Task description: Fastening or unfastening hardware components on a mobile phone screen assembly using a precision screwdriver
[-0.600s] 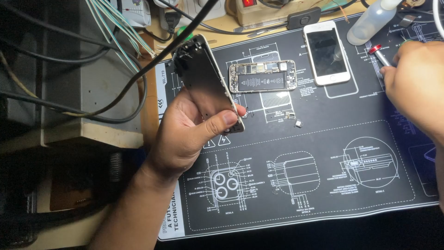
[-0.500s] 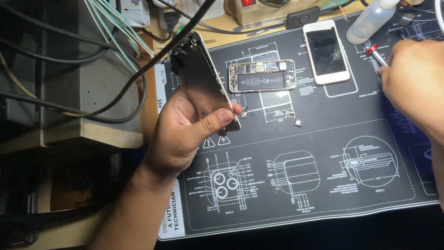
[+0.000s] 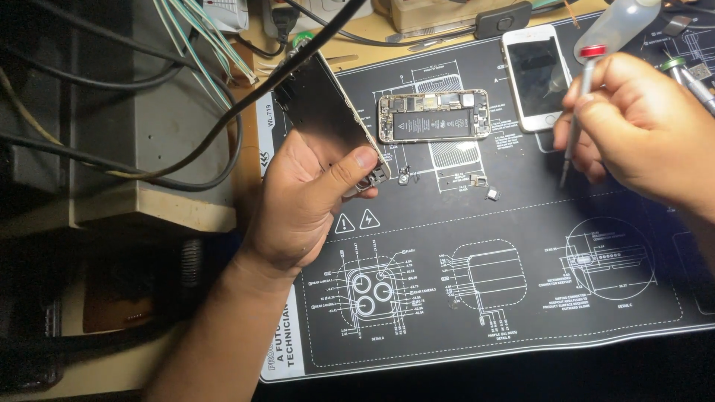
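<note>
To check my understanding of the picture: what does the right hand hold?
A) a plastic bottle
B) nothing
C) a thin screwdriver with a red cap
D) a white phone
C: the right hand grips a thin screwdriver with a red cap, tip down over the black mat.

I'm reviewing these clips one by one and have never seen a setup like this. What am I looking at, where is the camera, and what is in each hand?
There is no machine here: a person works with two bare hands, filmed by a camera worn on the head and looking down. The left hand holds a detached phone screen panel, tilted up off the surface. The right hand holds a thin screwdriver with a red cap, tip pointing down. Below lies a black repair mat with white diagrams. On it rest an opened phone body showing its battery and boards, a white phone lying face up, and a few small loose parts.
</note>
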